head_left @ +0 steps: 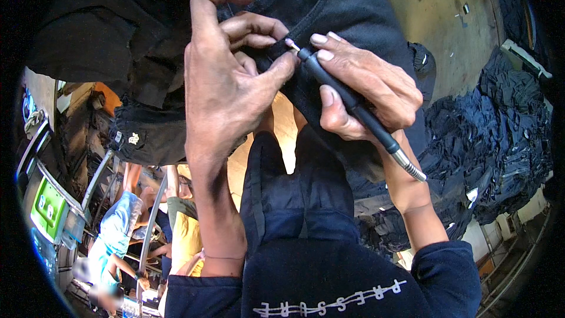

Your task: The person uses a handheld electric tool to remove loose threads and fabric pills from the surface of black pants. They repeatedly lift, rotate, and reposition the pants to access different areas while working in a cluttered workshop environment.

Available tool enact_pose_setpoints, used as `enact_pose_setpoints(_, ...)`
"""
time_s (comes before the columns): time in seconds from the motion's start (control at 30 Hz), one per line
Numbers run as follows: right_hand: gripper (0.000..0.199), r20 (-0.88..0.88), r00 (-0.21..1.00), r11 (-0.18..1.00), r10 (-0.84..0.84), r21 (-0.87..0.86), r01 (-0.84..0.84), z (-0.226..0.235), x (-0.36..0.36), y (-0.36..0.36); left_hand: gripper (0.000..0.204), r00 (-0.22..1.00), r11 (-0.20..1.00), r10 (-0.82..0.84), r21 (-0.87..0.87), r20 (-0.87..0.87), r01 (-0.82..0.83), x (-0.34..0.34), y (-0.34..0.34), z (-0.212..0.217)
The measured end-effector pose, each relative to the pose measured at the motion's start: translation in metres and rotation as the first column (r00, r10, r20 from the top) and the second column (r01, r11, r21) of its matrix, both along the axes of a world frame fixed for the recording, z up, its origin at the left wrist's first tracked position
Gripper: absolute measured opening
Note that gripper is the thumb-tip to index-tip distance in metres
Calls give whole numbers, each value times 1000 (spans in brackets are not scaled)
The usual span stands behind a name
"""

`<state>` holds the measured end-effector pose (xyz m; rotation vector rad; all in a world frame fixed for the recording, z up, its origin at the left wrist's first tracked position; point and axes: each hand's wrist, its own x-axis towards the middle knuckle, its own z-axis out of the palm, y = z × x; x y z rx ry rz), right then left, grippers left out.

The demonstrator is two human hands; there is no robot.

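From my remote seat I am watching a black garment [359, 0] spreading under both hands, its matte, closely woven cloth wrinkling softly and a raised seam curving across it. Over it, the left grip [220, 73] is closing nearly to a pinch: the thumb and bunched fingertips are taking hold of a small fold of the cloth, while the index finger is arching away. My right grip [376, 85] is wrapping, pen-fashion, around a slim rotary handpiece [346, 93], fingers on one side and thumb on the other. The handpiece is slanting up and leftward, its barrel looking smooth, black and cylindrical, its tail ending in a ribbed metal sleeve [410, 166]. Its small rounded pinkish bit [289, 42] is pointing at the pinched fold, just beside the left fingertips; I cannot tell whether it is touching.

To the right, a crumpled heap of dark clothes [471, 135] is bulging in ridges below a smooth tan surface [435, 35]. At upper left, loose dark cloth [88, 41] is draping in broad folds, and a glossy green plastic tray [49, 209] is sitting farther down.

Counting, I am finding two grips, one handpiece, one bit, one green tray and at least one other person [120, 221], wearing light blue; the heaped pieces are overlapping too much for me to number.
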<state>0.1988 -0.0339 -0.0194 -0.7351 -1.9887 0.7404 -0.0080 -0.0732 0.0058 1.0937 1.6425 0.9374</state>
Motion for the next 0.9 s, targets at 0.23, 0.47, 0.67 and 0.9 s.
enact_pose_setpoints(0.23, 25, 2, 1000, 999, -30, -14, 30, -1, 0, -1, 78, 999, 1000, 1, -10, 41, -1, 0, -1, -1)
enact_pose_setpoints(0.47, 24, -18, 998, 998, -54, -11, 54, -3, -1, -2, 78, 1000, 1000, -11, -8, 7, 11, -1, 0, -3)
enact_pose_setpoints(0.67, 24, -12, 997, 997, -72, -22, 72, -2, 1, -1, 79, 1000, 1000, -28, -8, -1, 28, 0, 2, -2)
enact_pose_setpoints(0.9, 25, 5, 995, 994, -103, -36, 103, -2, 1, -1, 79, 1000, 999, -12, -36, 29, 13, 2, 5, 1)
